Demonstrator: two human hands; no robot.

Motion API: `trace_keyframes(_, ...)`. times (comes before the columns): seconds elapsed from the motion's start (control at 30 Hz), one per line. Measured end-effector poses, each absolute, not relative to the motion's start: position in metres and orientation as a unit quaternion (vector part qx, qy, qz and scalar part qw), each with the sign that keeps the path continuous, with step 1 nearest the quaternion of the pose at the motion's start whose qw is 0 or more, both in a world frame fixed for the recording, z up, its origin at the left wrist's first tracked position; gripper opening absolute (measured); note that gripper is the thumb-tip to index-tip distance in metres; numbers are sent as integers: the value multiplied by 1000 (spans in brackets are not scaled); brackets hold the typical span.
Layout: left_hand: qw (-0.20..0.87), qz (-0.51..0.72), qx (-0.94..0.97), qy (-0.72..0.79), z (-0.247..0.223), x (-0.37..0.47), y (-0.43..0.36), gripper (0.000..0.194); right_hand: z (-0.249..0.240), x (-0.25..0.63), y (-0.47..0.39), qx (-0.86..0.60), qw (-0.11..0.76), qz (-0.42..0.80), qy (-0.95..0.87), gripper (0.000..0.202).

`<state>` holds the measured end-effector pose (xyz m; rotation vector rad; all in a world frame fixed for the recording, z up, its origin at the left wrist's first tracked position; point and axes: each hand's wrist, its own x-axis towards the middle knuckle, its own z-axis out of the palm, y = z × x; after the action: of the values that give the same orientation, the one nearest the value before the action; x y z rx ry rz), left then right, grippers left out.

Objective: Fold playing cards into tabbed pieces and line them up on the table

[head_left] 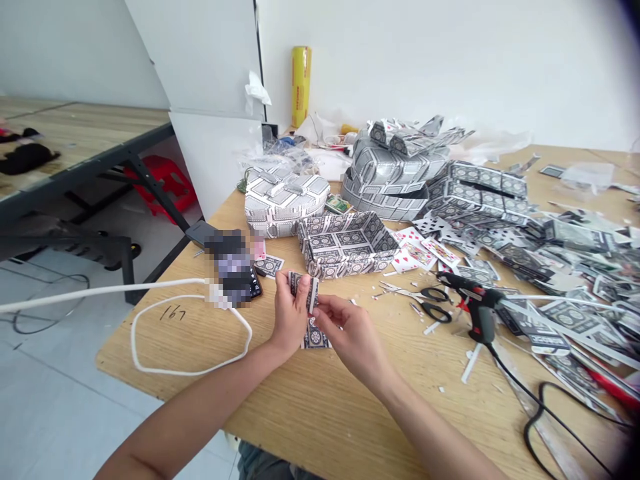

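My left hand point(287, 319) is closed on a playing card point(313, 293) with a dark patterned back, thumb pressed across its face. The fingers of my right hand point(356, 333) pinch the lower right edge of that card. Just below the hands shows another patterned card point(316, 336); whether it joins the held one I cannot tell. Beyond my hands stands an open box made of cards point(350, 267). To the right lie scissors point(425, 298) with black handles and a black glue gun point(477, 307) on its side.
A lidded card-covered box point(285, 200) stands behind, beside stacked card boxes point(395, 167). Loose cards point(550, 267) heap up at right. A phone point(240, 267), partly blurred out, and a white cable point(190, 370) lie at left. Paper scraps dot the wooden table point(320, 413).
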<state>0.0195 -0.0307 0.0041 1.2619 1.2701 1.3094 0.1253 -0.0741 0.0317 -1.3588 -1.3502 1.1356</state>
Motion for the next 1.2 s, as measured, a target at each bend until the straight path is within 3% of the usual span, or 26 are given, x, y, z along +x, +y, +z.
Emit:
trace_keyframes(0.13, 438, 516, 526, 515, 5, 19, -32, 26, 28, 127, -67, -533, 450, 551, -458, 14)
trace_keyframes(0.23, 434, 507, 528, 525, 6, 19, -31, 28, 27, 128, -67, -540, 452, 553, -446, 13)
trace_keyframes(0.4, 417, 522, 515, 537, 6, 18, -29, 29, 28, 126, -73, -545, 434, 458, -552, 19)
trace_keyframes(0.57, 475, 538, 461, 522, 7, 20, -25, 35, 26, 126, -74, -612, 355, 293, -643, 29)
trace_keyframes(0.7, 514, 530, 435, 516, 8, 17, -18, 42, 29, 131, -75, -558, 365, 214, -714, 33)
trace_keyframes(0.9, 414, 496, 550, 529, 17, 12, -22, 48, 33, 139, -76, -558, 316, 333, -691, 35)
trace_keyframes(1.07, 386, 455, 607, 525, 17, 14, -29, 46, 25, 138, -74, -569, 366, 372, -635, 43)
trace_keyframes(1.2, 380, 426, 633, 523, 13, 14, -30, 47, 28, 142, -77, -565, 344, 421, -620, 45)
